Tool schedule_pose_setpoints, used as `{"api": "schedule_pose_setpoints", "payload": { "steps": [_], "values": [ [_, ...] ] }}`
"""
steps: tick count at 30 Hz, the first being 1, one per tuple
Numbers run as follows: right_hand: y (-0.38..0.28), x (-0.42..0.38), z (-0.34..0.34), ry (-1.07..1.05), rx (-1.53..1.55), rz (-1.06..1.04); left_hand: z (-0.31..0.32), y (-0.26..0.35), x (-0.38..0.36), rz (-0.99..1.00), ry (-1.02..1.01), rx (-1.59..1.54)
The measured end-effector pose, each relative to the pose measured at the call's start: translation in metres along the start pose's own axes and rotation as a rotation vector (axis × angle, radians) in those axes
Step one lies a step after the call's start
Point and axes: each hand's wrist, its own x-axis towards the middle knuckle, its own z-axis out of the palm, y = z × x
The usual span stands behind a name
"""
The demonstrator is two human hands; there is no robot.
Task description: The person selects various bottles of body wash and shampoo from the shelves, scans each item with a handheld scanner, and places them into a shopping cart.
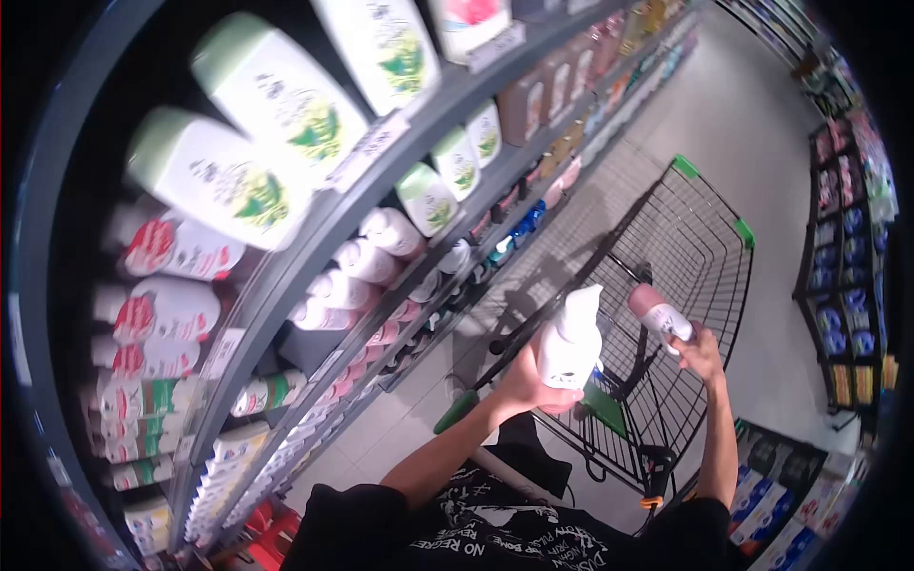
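My left hand (519,388) is wrapped around a white pump bottle (569,347) with a pink lower end, tilted above the near side of the shopping cart (706,249). My right hand (703,356) grips the lower end of a smaller pink-and-white bottle (655,312), held over the cart's wire basket. The two bottles are apart, both with dark lettering too small to read. The cart has a black wire frame, green corner pieces and a green handle part (457,412).
To the left rise store shelves (381,162) with white bottles with green leaf labels (276,90) and several pink-and-white bottles (367,257). A display rack (843,243) with packaged goods lines the right side. Boxed goods (776,485) stand near my right arm. The tiled aisle floor (733,105) runs ahead.
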Motion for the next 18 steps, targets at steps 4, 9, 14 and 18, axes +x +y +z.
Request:
{"api": "schedule_pose_setpoints", "payload": {
  "steps": [4, 9, 14, 18],
  "values": [
    [-0.100, -0.055, 0.003, 0.097, -0.203, -0.221, -0.013, 0.047, -0.047, 0.235, 0.057, 0.122],
    [-0.208, -0.100, 0.046, -0.021, -0.373, -0.613, -0.074, 0.076, -0.121, 0.778, 0.417, 0.534],
    [-0.296, -0.128, 0.134, -0.231, -0.619, -0.954, -0.134, 0.047, -0.209, 0.509, 1.059, 0.629],
    [-0.342, -0.140, 0.227, -0.380, -0.918, -1.243, -0.186, 0.011, -0.251, 0.492, 1.395, 0.675]
  ]
}}
